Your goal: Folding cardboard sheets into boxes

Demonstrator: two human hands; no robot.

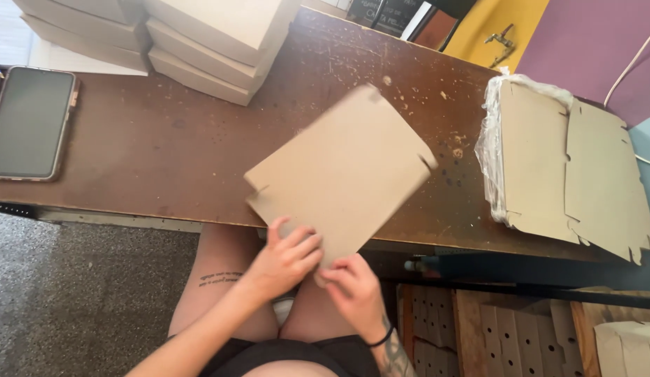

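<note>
Flat brown die-cut cardboard blank (342, 174) lay tilted over the dark tabletop (164, 146) edge, long axis running away up-right. Left hand (286, 260) and right hand (353, 286) both pinched closed on its near corner.

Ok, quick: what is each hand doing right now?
Left hand: closed on the near edge of the flat brown cardboard box blank.
Right hand: gripping the same edge.

Left of the flat cardboard sheet (342, 174) bare table (157, 150) lies open; box stack (213, 42) blocks beyond, wrapped blanks (541, 160) right.
</note>
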